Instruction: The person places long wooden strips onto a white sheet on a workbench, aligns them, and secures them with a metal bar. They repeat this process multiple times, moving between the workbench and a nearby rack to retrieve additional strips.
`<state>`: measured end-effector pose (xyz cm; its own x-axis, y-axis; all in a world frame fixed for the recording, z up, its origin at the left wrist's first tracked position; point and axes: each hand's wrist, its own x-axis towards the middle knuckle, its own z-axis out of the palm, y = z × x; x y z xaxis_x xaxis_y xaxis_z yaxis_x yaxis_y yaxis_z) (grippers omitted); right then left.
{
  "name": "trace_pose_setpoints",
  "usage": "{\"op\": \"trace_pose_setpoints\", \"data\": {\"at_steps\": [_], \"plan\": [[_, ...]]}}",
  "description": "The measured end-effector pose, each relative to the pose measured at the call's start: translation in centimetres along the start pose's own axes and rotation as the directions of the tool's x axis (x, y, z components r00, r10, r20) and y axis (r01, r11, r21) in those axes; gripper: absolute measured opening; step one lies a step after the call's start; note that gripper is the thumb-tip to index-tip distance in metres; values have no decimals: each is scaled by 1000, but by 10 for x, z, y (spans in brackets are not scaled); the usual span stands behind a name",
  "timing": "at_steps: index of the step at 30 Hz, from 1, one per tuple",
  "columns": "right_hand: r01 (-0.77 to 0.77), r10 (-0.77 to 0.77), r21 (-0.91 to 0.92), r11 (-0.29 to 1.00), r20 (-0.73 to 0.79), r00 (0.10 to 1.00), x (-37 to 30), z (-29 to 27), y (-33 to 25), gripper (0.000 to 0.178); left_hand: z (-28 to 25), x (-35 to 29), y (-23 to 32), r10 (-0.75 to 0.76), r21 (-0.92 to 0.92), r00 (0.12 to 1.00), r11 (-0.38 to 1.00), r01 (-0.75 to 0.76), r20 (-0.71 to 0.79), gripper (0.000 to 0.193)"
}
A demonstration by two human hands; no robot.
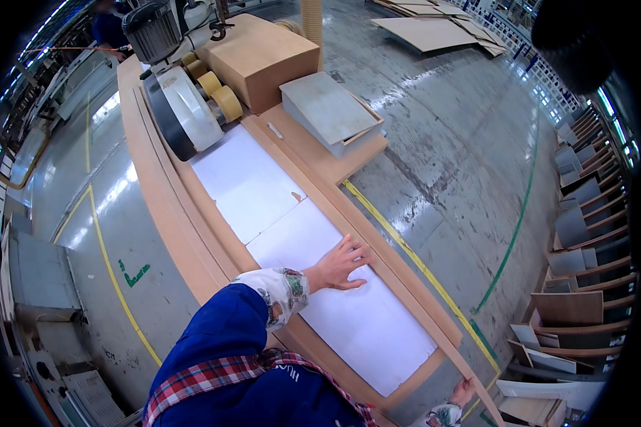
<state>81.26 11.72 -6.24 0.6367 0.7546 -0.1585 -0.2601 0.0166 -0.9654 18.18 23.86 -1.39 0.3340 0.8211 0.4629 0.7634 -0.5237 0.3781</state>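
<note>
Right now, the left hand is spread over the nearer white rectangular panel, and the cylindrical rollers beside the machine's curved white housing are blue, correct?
Not quite: the head view shows yellow cylindrical rollers, not blue ones. The left hand is indeed spread over the nearer white panel.

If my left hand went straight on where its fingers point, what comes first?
The left hand would likely meet the long wooden rail beside the white panel; depth is unclear.

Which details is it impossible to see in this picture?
In the head view:
Part of white panel beneath left hand: covered by palm.
Near end of wooden strip: cut off by lower edge.
Right sleeve: mostly cut off by lower edge.
Head of co-worker: blurred near upper rim.
</note>
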Motion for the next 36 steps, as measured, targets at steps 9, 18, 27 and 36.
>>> {"op": "trace_pose_setpoints", "data": {"at_steps": [9, 18, 27, 36], "plan": [[-134, 134, 15, 991, -55, 989, 10, 3, 19, 27, -11, -6, -39, -37, 28, 999, 999, 37, -18, 49], [-143, 141, -28, 989, -53, 989, -59, 122, -2, 25, -39, -14, -82, -46, 67, 999, 997, 46, -8, 46], [-163, 156, 55, 985, 114, 981, -66, 144, 31, 29, -83, -15, -114, -23, 74, 1000, 997, 24, -18, 44], [-294, 291, 36, 955, 70, 954, -92, 195, 35, 26, -109, -22, -154, 6, 99, 999, 995, -1, -45, 43]]}}
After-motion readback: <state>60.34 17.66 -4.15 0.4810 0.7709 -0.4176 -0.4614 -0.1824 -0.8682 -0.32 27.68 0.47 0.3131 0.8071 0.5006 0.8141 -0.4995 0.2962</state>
